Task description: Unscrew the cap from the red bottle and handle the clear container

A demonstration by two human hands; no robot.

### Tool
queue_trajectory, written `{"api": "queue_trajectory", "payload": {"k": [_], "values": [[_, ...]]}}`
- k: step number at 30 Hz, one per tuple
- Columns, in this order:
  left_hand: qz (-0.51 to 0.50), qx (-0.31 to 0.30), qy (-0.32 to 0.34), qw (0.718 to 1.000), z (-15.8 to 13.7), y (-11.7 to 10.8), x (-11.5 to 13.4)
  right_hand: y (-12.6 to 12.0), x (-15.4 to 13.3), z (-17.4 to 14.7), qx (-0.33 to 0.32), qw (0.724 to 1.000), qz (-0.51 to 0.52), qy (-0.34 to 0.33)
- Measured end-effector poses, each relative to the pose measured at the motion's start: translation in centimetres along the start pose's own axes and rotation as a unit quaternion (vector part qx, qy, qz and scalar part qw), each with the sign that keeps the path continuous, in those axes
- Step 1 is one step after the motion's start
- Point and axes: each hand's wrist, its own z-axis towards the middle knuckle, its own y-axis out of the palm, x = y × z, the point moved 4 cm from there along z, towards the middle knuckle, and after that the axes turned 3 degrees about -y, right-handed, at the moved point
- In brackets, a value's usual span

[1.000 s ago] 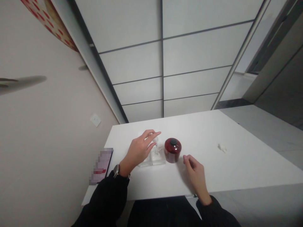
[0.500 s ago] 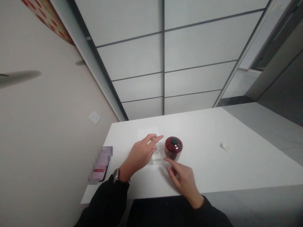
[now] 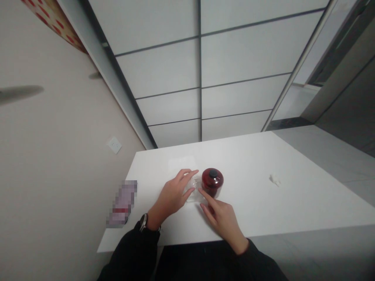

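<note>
A small clear, see-through object, perhaps plastic or glass, lies on the white table in front of me; its exact kind is hard to make out. My left hand reaches over its left side, thumb and fingers apart, covering part of it. From the near right, my right hand points its index finger at the object's right edge, with the thumb held apart below; contact is unclear. Just right of the clear object stands a dark red, rounded container with a black knob on top. Neither hand grips the container.
On the white table, a crumpled white piece, like tissue, lies to the right. A blurred-out flat item rests at the left edge. Behind the table are white panelled doors; a wall with a socket is at left.
The view has shifted slightly. My right index finger has moved a little left and up, closer to my left thumb, over the clear object. The red container stays beside it.
</note>
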Motion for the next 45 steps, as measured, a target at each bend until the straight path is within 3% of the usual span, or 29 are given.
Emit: {"api": "queue_trajectory", "payload": {"k": [10, 16, 22, 30, 36, 45], "values": [[0.015, 0.032, -0.103, 0.994, 0.5, 0.7, -1.2, 0.4, 0.3, -0.1, -0.037, 0.999, -0.001, 0.021], [0.022, 0.003, -0.114, 0.993, 0.4, 1.4, -1.6, 0.5, 0.4, -0.2, -0.03, 0.999, 0.004, 0.025], [-0.027, -0.033, -0.052, 0.998, 0.1, 0.7, -1.2, 0.5, 0.4, -0.2, -0.024, 1.0, 0.002, 0.02], [-0.009, -0.049, 0.007, 0.999, 0.6, 1.0, -0.4, 0.4, 0.3, -0.2, -0.021, 1.0, -0.004, 0.02], [0.032, -0.056, -0.02, 0.998, 0.9, 1.1, -0.6, 0.3, 0.2, -0.1, -0.014, 1.0, -0.007, 0.011], [0.009, -0.084, 0.021, 0.996, 0.9, 1.2, 1.3, 0.6, 0.6, -0.2, -0.026, 1.0, -0.002, 0.017]]}}
